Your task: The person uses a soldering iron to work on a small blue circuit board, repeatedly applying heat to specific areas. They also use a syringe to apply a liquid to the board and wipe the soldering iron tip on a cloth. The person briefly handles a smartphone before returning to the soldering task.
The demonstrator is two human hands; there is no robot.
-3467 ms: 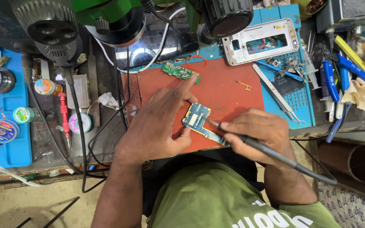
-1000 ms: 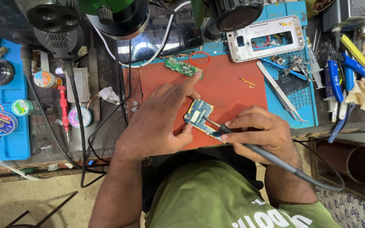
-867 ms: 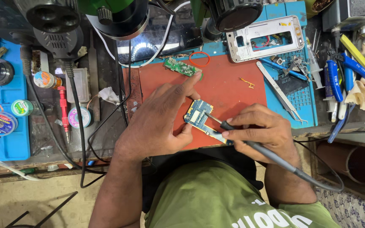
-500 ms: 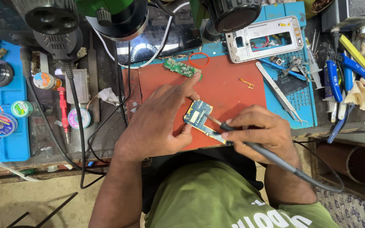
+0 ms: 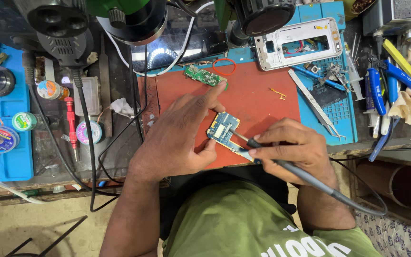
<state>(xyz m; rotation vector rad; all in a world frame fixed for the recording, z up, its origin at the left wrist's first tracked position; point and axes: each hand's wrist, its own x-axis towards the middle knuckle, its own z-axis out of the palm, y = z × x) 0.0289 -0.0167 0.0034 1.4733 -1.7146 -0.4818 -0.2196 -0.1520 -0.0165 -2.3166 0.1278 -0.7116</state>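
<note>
On the red mat, left hand pinches a circuit board; right hand grips a soldering iron closed, tip on the board.

Even, bright overhead light, soft shadows, sharp focus (glare on the dark screen only).

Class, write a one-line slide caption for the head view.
Left hand steadies a small circuit board on a red mat while right hand applies a soldering iron.

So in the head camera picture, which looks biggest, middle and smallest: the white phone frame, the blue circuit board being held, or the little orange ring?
1. White plastic phone frame: largest.
2. Blue circuit board, held by the left hand; partly hidden by fingers.
3. Thin orange ring: smallest.
</note>
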